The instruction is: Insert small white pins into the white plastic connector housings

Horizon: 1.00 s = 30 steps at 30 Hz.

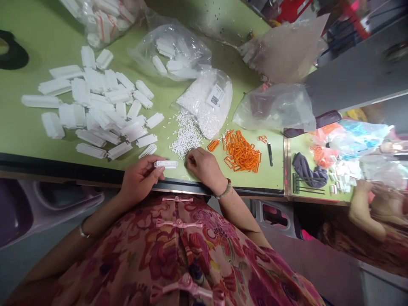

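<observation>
My left hand (142,176) is closed on a white plastic piece (166,164), holding it level near the table's front edge. To its right, my right hand (204,166) rests at the lower edge of a heap of tiny white parts (185,137), its fingers bent together; whatever they pinch is too small to make out. A clear bag (213,102) of the same tiny parts lies behind the heap. Orange frames (242,153) are piled to the right of my right hand. Many white plastic housings (98,104) are spread over the left side.
Clear bags (172,51) lie along the back, and an emptied-looking one (276,108) at the right. A black-handled tool (270,154) lies beside the orange pile. Black tape (14,53) is far left. Another person's arm (366,212) reaches over the adjoining table at right.
</observation>
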### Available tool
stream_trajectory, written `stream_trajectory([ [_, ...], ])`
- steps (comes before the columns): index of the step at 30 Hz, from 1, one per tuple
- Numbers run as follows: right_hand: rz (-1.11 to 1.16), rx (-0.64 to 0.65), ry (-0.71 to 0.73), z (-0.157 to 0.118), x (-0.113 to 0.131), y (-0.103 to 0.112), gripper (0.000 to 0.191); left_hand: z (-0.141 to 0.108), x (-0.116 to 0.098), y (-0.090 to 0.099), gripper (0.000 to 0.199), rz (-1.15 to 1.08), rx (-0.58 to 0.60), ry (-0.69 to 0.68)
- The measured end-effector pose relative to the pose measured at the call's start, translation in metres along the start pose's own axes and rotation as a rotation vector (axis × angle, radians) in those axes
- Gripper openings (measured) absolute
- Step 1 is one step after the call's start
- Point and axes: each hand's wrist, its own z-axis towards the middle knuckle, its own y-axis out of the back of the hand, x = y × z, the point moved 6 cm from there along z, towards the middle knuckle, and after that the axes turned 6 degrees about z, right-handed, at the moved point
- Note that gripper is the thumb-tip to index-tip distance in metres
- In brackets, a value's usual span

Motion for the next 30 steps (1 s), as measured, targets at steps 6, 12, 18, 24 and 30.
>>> stream_trajectory([
  [6, 0.655, 0.007, 0.003, -0.001, 0.011, 0.004, 0.009, -0.002, -0.003, -0.002, 0.026, 0.089, -0.006, -0.068],
  [12, 0.897, 0.051, 0.042, 0.004, 0.025, -0.011, 0.017, -0.002, -0.001, -0.003, 0.025, 0.106, 0.004, -0.085],
  [18, 0.916, 0.091, 0.03, 0.004, 0.022, -0.018, 0.015, -0.002, 0.001, -0.003, 0.028, 0.052, 0.023, -0.061],
  [24, 0.872, 0.135, -0.021, 0.003, 0.021, -0.02, 0.016, -0.001, -0.001, -0.003, 0.026, 0.024, 0.04, -0.059],
  [30, 0.843, 0.115, -0.023, 0.002, 0.024, -0.018, 0.013, -0.001, -0.003, -0.003, 0.025, 0.022, 0.031, -0.07],
])
